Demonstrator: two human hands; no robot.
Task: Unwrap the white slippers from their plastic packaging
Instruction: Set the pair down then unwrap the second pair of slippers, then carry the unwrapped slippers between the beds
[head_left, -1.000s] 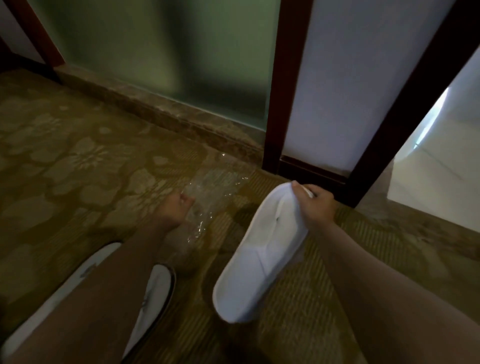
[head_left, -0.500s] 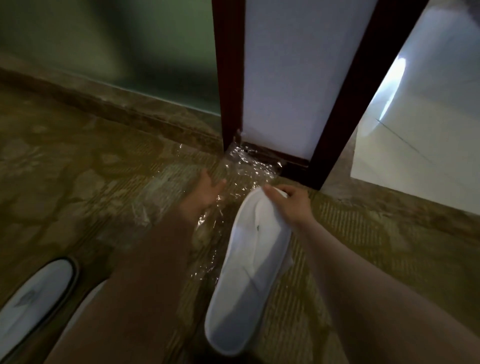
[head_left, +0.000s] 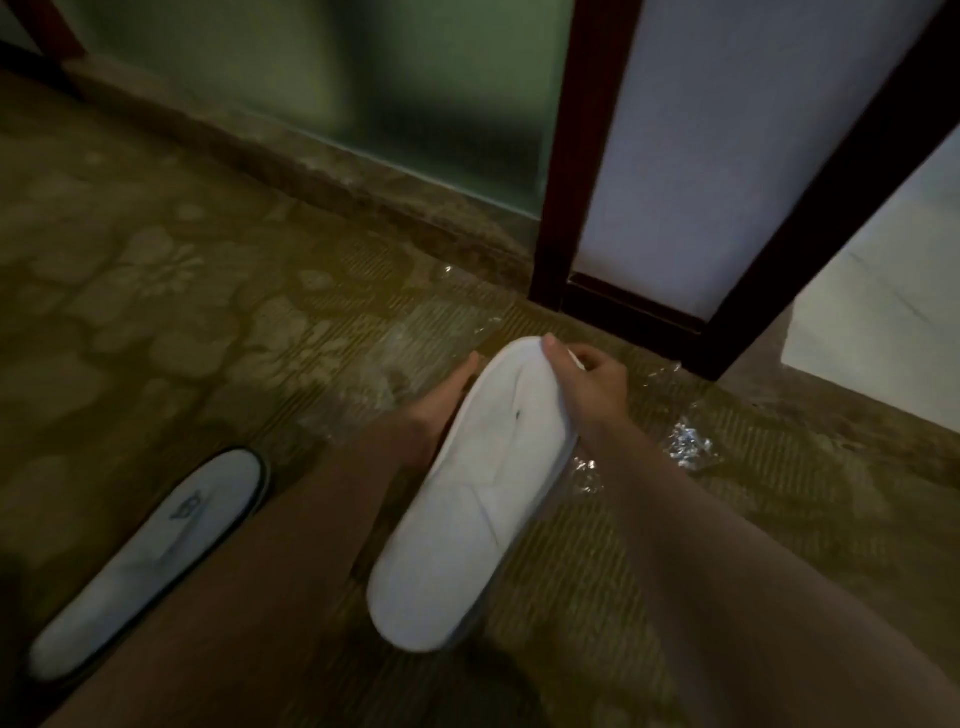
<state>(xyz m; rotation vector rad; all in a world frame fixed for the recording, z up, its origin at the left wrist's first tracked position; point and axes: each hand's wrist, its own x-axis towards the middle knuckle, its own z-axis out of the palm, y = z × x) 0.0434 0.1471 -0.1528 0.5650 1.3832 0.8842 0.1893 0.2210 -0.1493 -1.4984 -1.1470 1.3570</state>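
A white slipper (head_left: 467, 499) hangs above the carpet at the centre, free of plastic. My right hand (head_left: 587, 384) pinches its far end from the right. My left hand (head_left: 441, 405) lies against the slipper's left edge, mostly hidden behind it; whether it grips is unclear. Clear plastic packaging (head_left: 685, 441) lies crumpled on the carpet to the right of the slipper, and more film (head_left: 395, 374) lies flat behind my left hand. A second white slipper (head_left: 156, 561) with a dark printed logo rests on the carpet at the lower left.
Patterned olive carpet (head_left: 156, 291) covers the floor. A frosted glass panel (head_left: 332, 78) on a stone sill stands at the back. A dark wooden door frame (head_left: 566, 166) and a white panel (head_left: 727, 156) stand behind the slipper; pale tiled floor (head_left: 883, 332) shows at the right.
My left hand has let the plastic drop to the carpet and has come against the slipper's left edge. My right hand still holds the slipper's end.
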